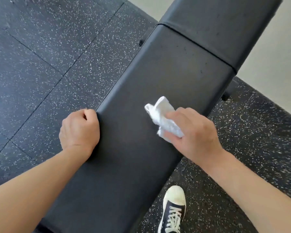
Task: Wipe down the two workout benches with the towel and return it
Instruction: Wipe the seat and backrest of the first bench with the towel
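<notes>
Right hand (194, 132) grips bunched white towel (163, 117), pressed on black bench (158, 73) pad. Left hand (80, 130) fingers curled round the bench's left edge.

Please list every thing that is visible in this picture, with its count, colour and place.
bench: one, black padded, runs diagonally through the middle, in two cushion sections
towel: one, white, crumpled, on the bench top under the right hand
floor: black rubber tiles with white speckles, on both sides of the bench
pale surface: light grey, upper right corner
shoe: one, dark with white toe and laces, bottom, right of the bench
left hand: one, curled against the bench's left edge
right hand: one, grips the towel
</notes>
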